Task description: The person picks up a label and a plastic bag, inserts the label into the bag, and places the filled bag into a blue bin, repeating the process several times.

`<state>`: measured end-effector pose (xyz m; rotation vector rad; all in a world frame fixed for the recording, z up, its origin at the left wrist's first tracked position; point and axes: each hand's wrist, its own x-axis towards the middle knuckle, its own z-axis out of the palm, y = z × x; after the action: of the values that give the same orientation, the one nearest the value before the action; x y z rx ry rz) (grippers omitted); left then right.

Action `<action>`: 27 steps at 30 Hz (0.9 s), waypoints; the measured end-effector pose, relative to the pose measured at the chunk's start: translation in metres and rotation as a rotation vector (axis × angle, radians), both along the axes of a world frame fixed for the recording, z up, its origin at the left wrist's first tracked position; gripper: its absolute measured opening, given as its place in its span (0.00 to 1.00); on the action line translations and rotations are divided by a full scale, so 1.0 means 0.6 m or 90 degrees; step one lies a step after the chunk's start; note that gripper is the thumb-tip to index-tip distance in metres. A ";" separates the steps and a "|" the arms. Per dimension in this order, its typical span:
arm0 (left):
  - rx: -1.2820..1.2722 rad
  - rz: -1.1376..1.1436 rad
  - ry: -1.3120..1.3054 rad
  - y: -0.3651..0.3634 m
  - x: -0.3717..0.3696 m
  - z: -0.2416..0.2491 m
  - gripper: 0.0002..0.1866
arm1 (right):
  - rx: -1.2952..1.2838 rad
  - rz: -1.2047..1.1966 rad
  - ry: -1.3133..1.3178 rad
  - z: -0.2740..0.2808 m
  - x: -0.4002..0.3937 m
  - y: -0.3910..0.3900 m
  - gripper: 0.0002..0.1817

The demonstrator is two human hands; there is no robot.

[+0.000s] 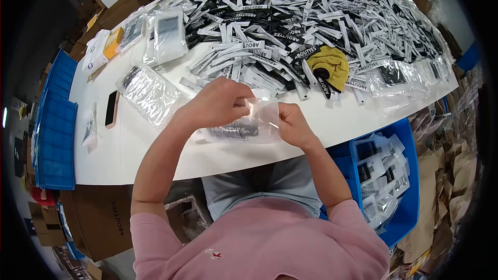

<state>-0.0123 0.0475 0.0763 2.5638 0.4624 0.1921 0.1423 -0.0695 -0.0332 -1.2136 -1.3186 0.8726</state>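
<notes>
A translucent plastic bag (244, 130) with dark printed lettering is held above the near edge of the white table (98, 163). My left hand (220, 105) is closed at the bag's upper left, its fingers bent over the top edge. At the right edge of the bag, my right hand (294, 124) pinches the plastic. Just beyond my hands lies a big heap of black and white labelled strips (259, 46). A yellow cloth (330, 66) rests on the heap's near side.
Clear plastic packs (150, 93) and a phone (111, 109) lie on the left. Blue bins (54, 135) stand along the left edge. A blue crate (412, 186) holding filled bags is at the lower right, beside brown paper (433, 192).
</notes>
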 end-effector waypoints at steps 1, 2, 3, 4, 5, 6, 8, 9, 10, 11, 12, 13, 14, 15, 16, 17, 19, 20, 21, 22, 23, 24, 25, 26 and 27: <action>-0.039 0.030 0.054 0.001 0.000 0.003 0.09 | -0.041 0.006 0.132 0.010 0.000 -0.005 0.07; -0.039 0.030 0.053 0.001 -0.001 0.001 0.09 | -0.083 0.013 0.263 0.017 -0.001 -0.009 0.08; -0.066 0.053 0.036 0.001 -0.003 -0.004 0.06 | -0.083 0.014 0.261 0.020 -0.004 -0.011 0.08; -0.093 0.075 0.020 0.001 -0.005 -0.011 0.04 | -0.063 0.007 0.254 0.021 -0.008 -0.014 0.09; -0.095 0.076 0.019 -0.001 -0.005 -0.018 0.04 | -0.043 -0.001 0.247 0.021 -0.010 -0.016 0.10; -0.173 0.086 0.014 -0.004 -0.005 -0.027 0.05 | -0.046 -0.001 0.247 0.018 -0.010 -0.018 0.10; -0.252 0.094 0.010 -0.015 -0.005 -0.042 0.06 | -0.007 -0.046 -0.025 0.012 -0.010 -0.019 0.10; -0.287 0.098 -0.023 -0.025 -0.005 -0.050 0.07 | -0.008 -0.047 -0.024 0.015 -0.009 -0.021 0.10; -0.321 0.102 -0.056 -0.031 -0.007 -0.058 0.09 | -0.013 -0.027 -0.064 0.021 -0.006 -0.025 0.10; -0.369 0.119 -0.061 -0.033 -0.010 -0.069 0.10 | -0.019 -0.007 -0.103 0.027 -0.005 -0.028 0.10; -0.371 0.118 -0.060 -0.037 -0.012 -0.070 0.10 | -0.020 -0.009 -0.102 0.030 -0.008 -0.030 0.10; -0.308 0.115 -0.073 -0.040 -0.013 -0.070 0.09 | -0.009 -0.027 -0.123 0.033 -0.015 -0.032 0.11; -0.246 0.111 -0.086 -0.042 -0.015 -0.069 0.09 | 0.001 -0.046 -0.145 0.034 -0.018 -0.034 0.11; -0.246 0.109 -0.087 -0.042 -0.017 -0.067 0.09 | 0.001 -0.048 -0.146 0.035 -0.015 -0.037 0.11; -0.237 0.141 -0.123 -0.042 -0.021 -0.063 0.07 | -0.018 -0.032 -0.110 0.035 -0.011 -0.040 0.10; -0.227 0.172 -0.158 -0.042 -0.024 -0.062 0.06 | -0.036 -0.015 -0.073 0.034 -0.008 -0.043 0.10; -0.027 0.092 -0.187 -0.045 -0.025 -0.072 0.03 | 0.020 -0.027 -0.168 0.024 -0.006 -0.044 0.08; 0.170 0.012 -0.213 -0.049 -0.026 -0.077 0.01 | 0.075 -0.036 -0.263 0.019 -0.007 -0.046 0.06; 0.188 -0.037 -0.127 -0.061 -0.020 -0.064 0.02 | 0.073 -0.035 -0.264 0.017 -0.009 -0.048 0.06; 0.187 -0.036 -0.127 -0.069 -0.014 -0.066 0.02 | 0.096 -0.049 -0.290 0.015 -0.015 -0.049 0.05; 0.240 -0.051 -0.072 -0.075 -0.008 -0.067 0.02 | 0.119 -0.065 -0.315 0.013 -0.018 -0.050 0.04; 0.292 -0.069 -0.017 -0.078 -0.005 -0.067 0.03 | 0.120 -0.066 -0.314 0.014 -0.016 -0.052 0.04; 0.292 -0.071 -0.017 -0.077 -0.004 -0.069 0.03 | 0.106 -0.057 -0.299 0.016 -0.009 -0.059 0.04; 0.229 -0.063 -0.013 -0.075 -0.002 -0.073 0.03 | 0.092 -0.051 -0.284 0.016 0.000 -0.067 0.04; 0.167 -0.056 -0.008 -0.071 -0.002 -0.077 0.04 | 0.091 -0.056 -0.284 0.014 0.014 -0.079 0.04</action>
<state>-0.0133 0.0049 0.0300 2.8305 0.3368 0.2508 0.1508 -0.1171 -0.0248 -1.3897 -1.6349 0.4459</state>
